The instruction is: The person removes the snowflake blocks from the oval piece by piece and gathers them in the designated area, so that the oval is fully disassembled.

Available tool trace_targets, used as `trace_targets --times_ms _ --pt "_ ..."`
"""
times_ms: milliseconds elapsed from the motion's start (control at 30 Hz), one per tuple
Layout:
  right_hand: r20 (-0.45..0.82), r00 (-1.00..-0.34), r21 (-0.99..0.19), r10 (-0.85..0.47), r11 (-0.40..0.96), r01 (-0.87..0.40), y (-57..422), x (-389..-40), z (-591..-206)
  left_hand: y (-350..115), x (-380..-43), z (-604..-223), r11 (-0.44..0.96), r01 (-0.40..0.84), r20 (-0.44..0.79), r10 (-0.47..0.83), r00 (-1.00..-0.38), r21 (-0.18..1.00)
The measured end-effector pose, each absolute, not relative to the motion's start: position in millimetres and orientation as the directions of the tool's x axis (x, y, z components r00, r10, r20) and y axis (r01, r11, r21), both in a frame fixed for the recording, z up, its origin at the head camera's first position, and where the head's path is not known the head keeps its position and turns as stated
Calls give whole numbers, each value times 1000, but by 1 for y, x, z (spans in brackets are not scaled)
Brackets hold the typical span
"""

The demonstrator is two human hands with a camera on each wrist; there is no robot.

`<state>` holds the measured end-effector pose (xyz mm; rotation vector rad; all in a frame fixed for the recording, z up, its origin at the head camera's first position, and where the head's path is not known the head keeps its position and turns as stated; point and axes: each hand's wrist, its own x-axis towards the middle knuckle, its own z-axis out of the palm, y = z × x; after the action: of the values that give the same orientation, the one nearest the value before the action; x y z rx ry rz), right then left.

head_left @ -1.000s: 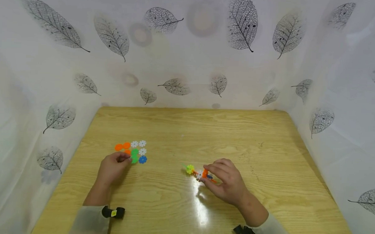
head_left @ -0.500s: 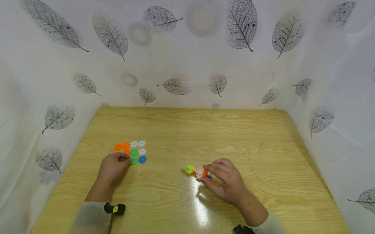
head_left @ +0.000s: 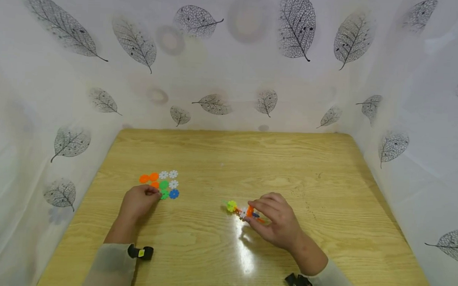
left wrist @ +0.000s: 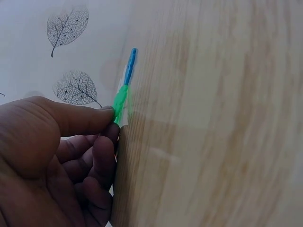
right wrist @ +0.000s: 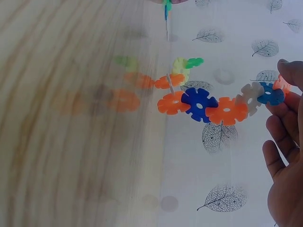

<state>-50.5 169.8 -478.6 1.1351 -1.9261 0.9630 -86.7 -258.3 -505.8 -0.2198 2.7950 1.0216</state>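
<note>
Near the left side of the table, my left hand (head_left: 137,203) pinches the edge of a green flower-shaped disc (head_left: 165,194) between thumb and forefinger. That disc (left wrist: 120,105) also shows at the fingertips in the left wrist view. My right hand (head_left: 277,222) grips one end of a chain of interlocking plastic discs (head_left: 243,212) by its orange end disc (right wrist: 283,85). Blue, white and orange discs follow along the chain, with a yellow disc (head_left: 232,206) and a green one (right wrist: 194,62) at the other end. The fingers hide part of the chain in the head view.
Beside the left hand lie loose discs: orange ones (head_left: 144,179), white ones (head_left: 173,174), another green one (head_left: 164,185) and a blue one (head_left: 174,194). The wooden table (head_left: 195,243) is enclosed by a white leaf-print curtain (head_left: 231,80).
The head view shifts slightly. Both hands stay almost in place, the left at the green disc and the right on the chain.
</note>
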Motion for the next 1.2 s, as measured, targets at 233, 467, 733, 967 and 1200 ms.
trace_targets --times_ms 233,467,733,967,1200 --pt "840 -372 -241 -396 342 -908 170 -51 -477 -257 -86 -505 757 -206 -209 -94 -973 620" --pt "835 -380 -250 -399 340 -907 170 -50 -476 -257 -86 -504 760 -209 -213 -94 -972 615" --pt "830 -392 -257 -396 352 -900 170 -49 -475 -251 -83 -502 734 -183 -186 -78 -980 654" --pt "829 -400 -266 -391 355 -897 170 -48 -476 -227 -78 -489 690 -118 -138 -27 -990 714" --pt "847 -364 -239 -388 334 -912 168 -52 -475 -190 -72 -473 585 -23 -112 117 -987 811"
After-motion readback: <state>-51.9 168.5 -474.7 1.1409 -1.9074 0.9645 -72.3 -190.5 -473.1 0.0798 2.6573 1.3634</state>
